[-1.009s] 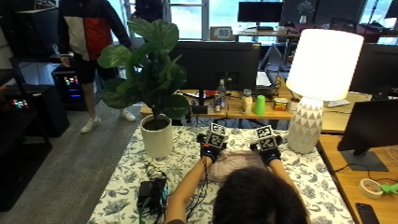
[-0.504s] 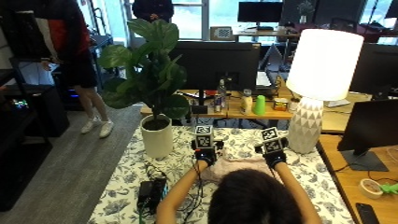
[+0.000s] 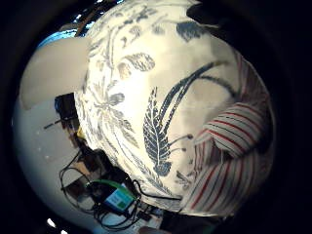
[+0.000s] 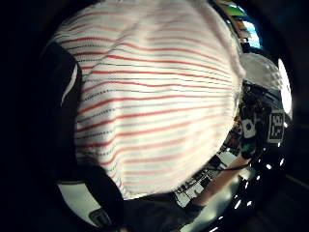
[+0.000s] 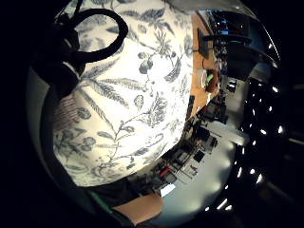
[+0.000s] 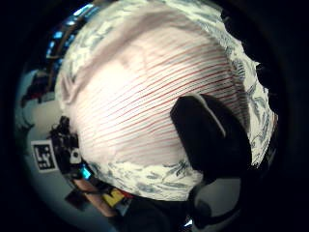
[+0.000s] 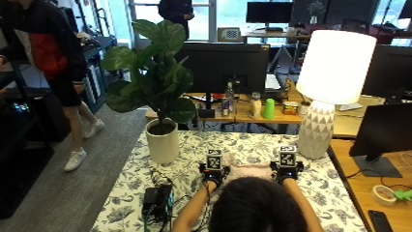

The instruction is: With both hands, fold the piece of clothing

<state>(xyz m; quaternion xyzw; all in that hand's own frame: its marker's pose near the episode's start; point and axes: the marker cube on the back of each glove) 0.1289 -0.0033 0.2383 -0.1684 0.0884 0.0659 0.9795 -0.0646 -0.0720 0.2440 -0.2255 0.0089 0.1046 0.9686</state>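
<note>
A table covered by a floral tablecloth (image 7: 257, 145) is seen from the outside view, with a white lamp (image 7: 331, 82) near its right edge and a potted plant (image 7: 161, 116) near its left. A dark power brick with cables (image 7: 156, 198) lies on the cloth towards the person's left.

The piece of clothing (image 7: 250, 170), pale with thin red stripes, is spread on the cloth just in front of the person, between the two gloves. The left hand (image 7: 212, 175) is set at its left edge and the right hand (image 7: 286, 173) at its right edge. Striped fabric (image 4: 154, 96) fills the left thumb side palm view, and a dark finger (image 6: 207, 135) is laid across the stripes in the right thumb side palm view. Whether the fingers are pinching the fabric or only pressed flat on it cannot be told for either hand.

If the two edges are lifted unevenly, a skewed fold is likely. The garment could also slide on the smooth cloth, and the tablecloth itself could be caught up with the fabric.
</note>
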